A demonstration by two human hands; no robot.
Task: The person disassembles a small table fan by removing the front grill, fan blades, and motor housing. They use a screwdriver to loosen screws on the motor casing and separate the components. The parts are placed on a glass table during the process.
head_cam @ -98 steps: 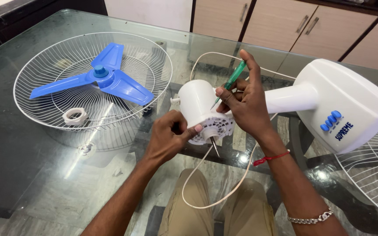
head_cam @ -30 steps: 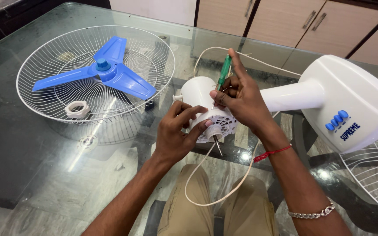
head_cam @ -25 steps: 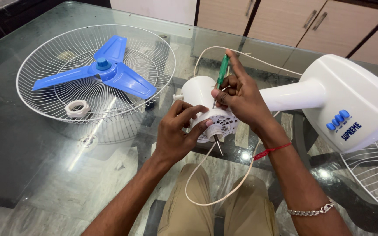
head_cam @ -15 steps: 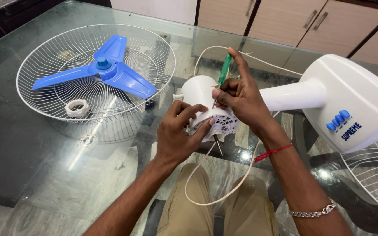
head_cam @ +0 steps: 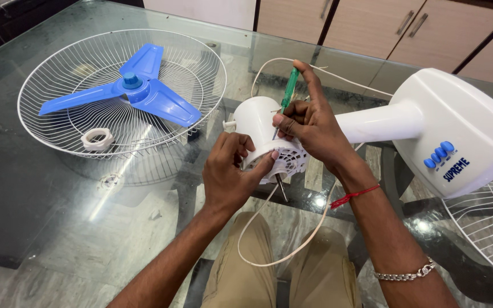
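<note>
Glass table (head_cam: 58, 228): left hand (head_cam: 229, 174) grip clasps motor housing (head_cam: 261, 122); right hand (head_cam: 315, 122) pinches screwdriver (head_cam: 288, 91)

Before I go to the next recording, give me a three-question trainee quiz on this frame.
1. True or false: the right hand holds a green screwdriver.
2. What does the left hand grip?
A. the blade
B. the motor
C. the cord
3. Fill in: the blue blade lies in a white wire ____.

Key:
1. true
2. B, the motor
3. guard
</note>
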